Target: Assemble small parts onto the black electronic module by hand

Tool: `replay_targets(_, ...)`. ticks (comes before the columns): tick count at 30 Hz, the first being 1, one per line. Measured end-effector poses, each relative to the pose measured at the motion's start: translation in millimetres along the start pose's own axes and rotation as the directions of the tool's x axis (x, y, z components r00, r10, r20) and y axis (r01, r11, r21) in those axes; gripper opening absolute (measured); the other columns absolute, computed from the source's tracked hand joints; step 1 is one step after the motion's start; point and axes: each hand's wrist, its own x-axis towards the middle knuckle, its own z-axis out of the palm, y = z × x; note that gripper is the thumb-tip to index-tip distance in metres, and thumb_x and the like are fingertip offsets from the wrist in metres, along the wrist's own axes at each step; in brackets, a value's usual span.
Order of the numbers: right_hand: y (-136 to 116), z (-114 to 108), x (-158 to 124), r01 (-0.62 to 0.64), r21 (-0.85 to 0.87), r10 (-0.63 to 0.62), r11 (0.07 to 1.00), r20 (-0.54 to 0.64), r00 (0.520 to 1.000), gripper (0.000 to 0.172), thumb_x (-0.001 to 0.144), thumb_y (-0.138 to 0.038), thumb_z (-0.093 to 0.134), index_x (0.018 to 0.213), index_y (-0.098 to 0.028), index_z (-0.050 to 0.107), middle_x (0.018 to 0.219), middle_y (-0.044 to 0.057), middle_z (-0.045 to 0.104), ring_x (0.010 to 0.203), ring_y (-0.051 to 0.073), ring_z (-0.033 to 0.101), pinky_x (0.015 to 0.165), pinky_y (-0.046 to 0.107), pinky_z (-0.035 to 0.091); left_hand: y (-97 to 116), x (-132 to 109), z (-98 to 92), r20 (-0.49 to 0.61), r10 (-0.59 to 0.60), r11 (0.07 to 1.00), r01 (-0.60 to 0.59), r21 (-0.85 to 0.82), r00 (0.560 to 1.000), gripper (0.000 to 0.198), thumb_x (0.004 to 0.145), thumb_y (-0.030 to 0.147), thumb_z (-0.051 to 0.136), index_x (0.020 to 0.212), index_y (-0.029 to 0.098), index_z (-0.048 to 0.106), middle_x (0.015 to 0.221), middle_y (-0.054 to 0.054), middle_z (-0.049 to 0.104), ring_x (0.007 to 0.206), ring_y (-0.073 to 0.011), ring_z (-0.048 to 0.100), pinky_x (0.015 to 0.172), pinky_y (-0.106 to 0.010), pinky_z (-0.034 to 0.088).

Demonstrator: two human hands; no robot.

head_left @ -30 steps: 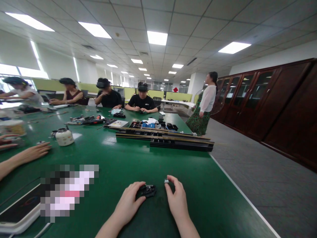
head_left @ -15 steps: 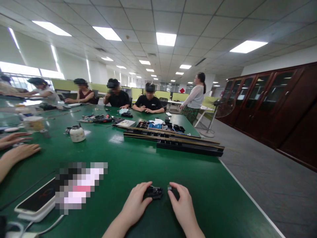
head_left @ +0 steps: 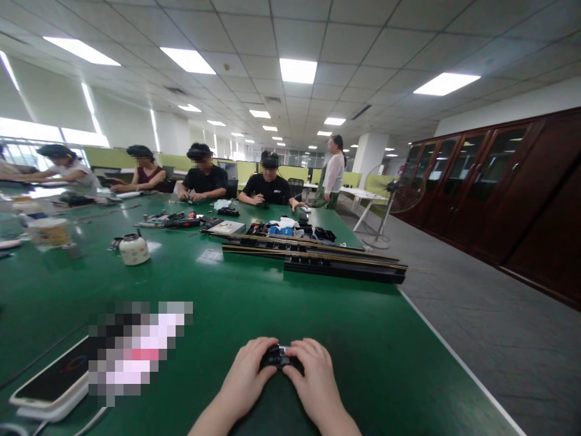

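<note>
On table [head_left: 358,327], left hand [head_left: 247,369] and right hand [head_left: 316,370] together, both clamped on black part [head_left: 275,358]! From hands: rails [head_left: 349,272] twelve o'clock, jar [head_left: 135,251] ten, phone [head_left: 51,372] nine.

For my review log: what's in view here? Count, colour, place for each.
table: 1, green, foreground
part: 1, black, front centre
phone: 1, black-and-white, front left
pixelated item: 1, pink-and-dark, by phone
jar: 1, cream, left middle
tub: 1, pale, far left
rails: several, black, middle
rods: several, gold, on rails
tools: several, mostly dark, beyond jar
box: 1, white, right of tools
packet: 1, blue, behind rails
people: at least 6, mixed clothing, background
fan: 1, grey, right background
cabinets: row, dark brown, right
partitions: several, yellow-green, background
lights: many, white, overhead
left hand: 1, bare, on part
right hand: 1, bare, on part
</note>
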Motion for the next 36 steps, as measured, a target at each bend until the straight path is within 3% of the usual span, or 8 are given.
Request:
replay_targets(12,3,3,-2,-0.013,0.024,0.013,1.000,0.001,1.000,0.025,0.064,-0.018,0.061,0.088,-0.027,0.065,0.104,0.002,0.063,0.104,0.025,0.051,0.094,0.042,0.032,1,-1,-0.4,-0.008,0.013,0.999,-0.013,-0.045,1.000,0.039,0.069,0.017,0.055,0.107,0.025,0.055,0.113,-0.006,0.059,0.105,-0.0222,0.050,0.091,-0.035,0.036)
replay_targets(20,13,3,1,-0.074,0.282,0.096,0.956,-0.064,0.993,0.028,0.065,-0.020,0.060,0.093,-0.025,0.064,0.097,0.004,0.066,0.097,0.025,0.057,0.089,0.039,0.041,4,-3,-2.4,-0.051,-0.098,0.895,0.066,-0.441,0.994,0.040,0.069,0.016,0.058,0.108,0.026,0.057,0.114,-0.007,0.059,0.104,-0.0244,0.051,0.094,-0.038,0.033)
replay_targets(22,11,0,1,-0.088,0.363,0.119,0.928,-0.066,0.991,0.028,0.067,-0.021,0.059,0.094,-0.024,0.062,0.098,0.004,0.066,0.096,0.023,0.058,0.089,0.038,0.043,12,0,-2.6,-0.024,-0.160,0.743,0.104,-0.661,0.987,0.042,0.068,0.015,0.062,0.109,0.023,0.056,0.112,-0.008,0.059,0.102,-0.0234,0.053,0.095,-0.036,0.034)
replay_targets(25,7,-2,4,-0.085,0.449,0.138,0.889,-0.085,0.987,0.027,0.069,-0.022,0.058,0.096,-0.021,0.059,0.097,0.005,0.066,0.094,0.022,0.060,0.088,0.036,0.044,30,9,-3.4,0.035,-0.309,0.370,0.154,-0.916,0.950,0.042,0.066,0.015,0.066,0.107,0.018,0.054,0.107,-0.010,0.060,0.098,-0.0220,0.057,0.090,-0.033,0.039)
replay_targets(28,6,-3,8,-0.056,0.476,0.132,0.878,-0.129,0.983,0.025,0.071,-0.023,0.057,0.095,-0.020,0.058,0.097,0.006,0.066,0.095,0.021,0.060,0.088,0.035,0.043,46,19,-3.5,0.224,-0.459,-0.077,0.213,-0.974,0.860,0.028,0.078,0.028,0.055,0.102,0.015,0.053,0.096,-0.011,0.063,0.084,-0.0194,0.062,0.077,-0.031,0.046)
replay_targets(30,6,-2,11,-0.045,0.472,0.123,0.880,-0.136,0.983,0.024,0.070,-0.021,0.057,0.095,-0.020,0.058,0.098,0.006,0.066,0.096,0.022,0.059,0.089,0.035,0.043,51,23,-1.9,0.409,-0.402,-0.299,0.304,-0.904,0.819,0.036,0.083,0.039,0.042,0.101,0.010,0.050,0.085,-0.014,0.064,0.074,-0.0212,0.064,0.072,-0.034,0.048)
replay_targets(32,8,-1,14,-0.040,0.468,0.114,0.883,-0.131,0.985,0.025,0.069,-0.018,0.057,0.094,-0.020,0.058,0.098,0.005,0.066,0.097,0.021,0.059,0.090,0.035,0.042,51,26,1.8,0.483,-0.316,-0.424,0.334,-0.842,0.816,0.046,0.085,0.044,0.032,0.108,0.007,0.044,0.084,-0.017,0.063,0.073,-0.0236,0.065,0.070,-0.036,0.048)
replay_targets(36,9,1,14,-0.016,0.459,0.082,0.888,-0.124,0.989,0.027,0.068,-0.014,0.057,0.094,-0.021,0.060,0.096,0.004,0.066,0.095,0.021,0.059,0.088,0.034,0.044,44,28,12.5,0.417,-0.295,-0.464,0.252,-0.849,0.860,0.039,0.089,0.033,0.028,0.123,0.015,0.034,0.089,-0.015,0.063,0.076,-0.0227,0.065,0.069,-0.035,0.049)
